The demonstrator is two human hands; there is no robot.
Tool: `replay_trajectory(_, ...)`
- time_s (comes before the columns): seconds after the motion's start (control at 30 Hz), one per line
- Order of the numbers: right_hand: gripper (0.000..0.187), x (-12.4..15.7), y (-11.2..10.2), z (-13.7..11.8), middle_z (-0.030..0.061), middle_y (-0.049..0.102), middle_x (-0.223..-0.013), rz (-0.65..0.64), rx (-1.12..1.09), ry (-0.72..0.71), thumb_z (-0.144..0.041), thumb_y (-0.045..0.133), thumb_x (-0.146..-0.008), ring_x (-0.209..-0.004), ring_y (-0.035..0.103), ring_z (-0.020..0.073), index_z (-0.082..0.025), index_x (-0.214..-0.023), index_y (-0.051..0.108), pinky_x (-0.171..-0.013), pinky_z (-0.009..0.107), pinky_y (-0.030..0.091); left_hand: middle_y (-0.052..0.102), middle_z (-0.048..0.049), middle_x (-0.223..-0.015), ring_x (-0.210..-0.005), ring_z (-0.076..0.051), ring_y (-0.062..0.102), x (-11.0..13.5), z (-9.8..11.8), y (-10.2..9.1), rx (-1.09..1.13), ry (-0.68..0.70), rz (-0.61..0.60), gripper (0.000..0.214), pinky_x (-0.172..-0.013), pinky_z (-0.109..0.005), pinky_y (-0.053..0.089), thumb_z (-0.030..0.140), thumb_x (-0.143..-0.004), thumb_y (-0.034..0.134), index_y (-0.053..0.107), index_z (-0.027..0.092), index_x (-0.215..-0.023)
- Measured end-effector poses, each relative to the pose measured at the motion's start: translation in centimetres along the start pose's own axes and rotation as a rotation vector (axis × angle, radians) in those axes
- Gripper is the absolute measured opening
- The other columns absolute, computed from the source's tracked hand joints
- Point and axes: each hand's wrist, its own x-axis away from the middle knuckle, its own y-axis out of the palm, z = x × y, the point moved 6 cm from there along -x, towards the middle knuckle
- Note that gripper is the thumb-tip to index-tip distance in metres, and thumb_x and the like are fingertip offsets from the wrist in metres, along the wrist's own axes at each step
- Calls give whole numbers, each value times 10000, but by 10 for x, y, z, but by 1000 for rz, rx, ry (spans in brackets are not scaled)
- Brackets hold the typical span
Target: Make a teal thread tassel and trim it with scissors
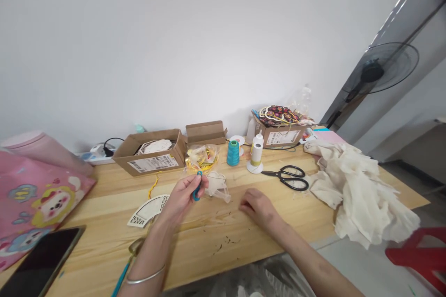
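Note:
My left hand (181, 197) is raised a little above the wooden table (209, 241), fingers closed round a small blue tool (198, 186). Just right of it lies a piece of pale sheer fabric (218, 185). My right hand (257, 206) rests knuckles-up on the table with its fingers curled under; whether anything is in them is hidden. A white laser-cut fan-shaped piece (148, 210) lies to the left of my left hand. Black scissors (287, 177) lie beyond my right hand.
Two open cardboard boxes (153, 152) (280, 132) stand along the wall. Between them are a bag of yellow cord (202, 157), a teal thread spool (233, 153) and a white spool (256, 154). Crumpled white cloth (351, 190) lies right, a phone (42, 262) left, a fan (379, 67) behind.

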Motion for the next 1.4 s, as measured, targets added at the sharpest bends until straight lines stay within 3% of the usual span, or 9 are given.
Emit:
replay_trajectory(0.1,179,13,-23,29,44,606,-679,129,62,98,-207,477,-779,-651,551,143,-166,-639,580,-603,247,437,558,-8,-662,-502,-46,400,0,-2,4,-9,-24,-65,252,-495,-185,287,372,-728,578,608,122,-730)
replay_trajectory(0.27,323,56,-127,115,92,643,-755,536,212,351,-379,400,-795,-679,588,191,-162,-733,629,-615,311,456,541,-2,-665,-506,-48,382,6,-7,-7,-56,-55,-147,244,-500,-192,273,367,-754,546,595,129,-726)
replay_trajectory(0.37,334,60,-146,112,113,643,-820,618,256,367,-422,454,-750,-743,594,226,-163,-669,648,-661,359,465,540,-7,-650,-513,-56,373,10,-12,0,-133,-72,-232,268,-500,-199,256,380,-769,519,593,128,-717)
replay_trajectory(0.47,271,34,-114,59,96,644,-831,576,-66,234,-359,477,-763,-726,600,183,-167,-707,659,-656,311,487,497,0,-581,-507,-62,361,14,-15,22,-211,-93,-380,320,-492,-203,236,406,-785,483,596,117,-704)
replay_trajectory(0.63,281,-18,-31,-36,36,649,-891,60,-668,-25,-255,447,-802,-605,589,109,-220,-1044,586,-561,222,497,494,-12,-586,-505,-62,370,20,-7,54,-250,-84,-544,364,-492,-202,250,427,-791,458,588,101,-694)
replay_trajectory(0.77,175,-19,-40,-13,35,651,-676,132,-528,-13,-238,507,-761,-595,587,132,-168,-750,667,-537,215,477,549,-36,-644,-500,-56,378,18,-6,43,-240,-111,-439,350,-485,-197,257,430,-777,481,584,101,-715)
replay_trajectory(0.93,196,0,-67,39,74,656,-825,149,-340,51,-279,518,-761,-708,614,156,-181,-834,672,-584,234,494,559,-31,-636,-487,-47,365,12,-14,35,-258,-136,-410,353,-474,-188,250,439,-768,490,586,103,-714)
replay_trajectory(1.1,293,-18,-78,-3,85,523,-1175,202,-439,-77,-318,485,-798,-1109,467,191,-216,-1053,588,-948,350,364,563,-33,-653,-515,-55,389,1,-10,54,-387,-121,-562,351,-487,-188,272,421,-786,470,608,103,-731)
replay_trajectory(1.4,484,-67,-5,-38,45,613,-708,-352,-826,-115,-446,244,-875,-601,530,115,-136,-729,585,-592,238,437,562,-34,-664,-500,-52,410,-14,-15,30,-270,-48,-379,347,-468,-189,272,422,-775,488,598,99,-709)
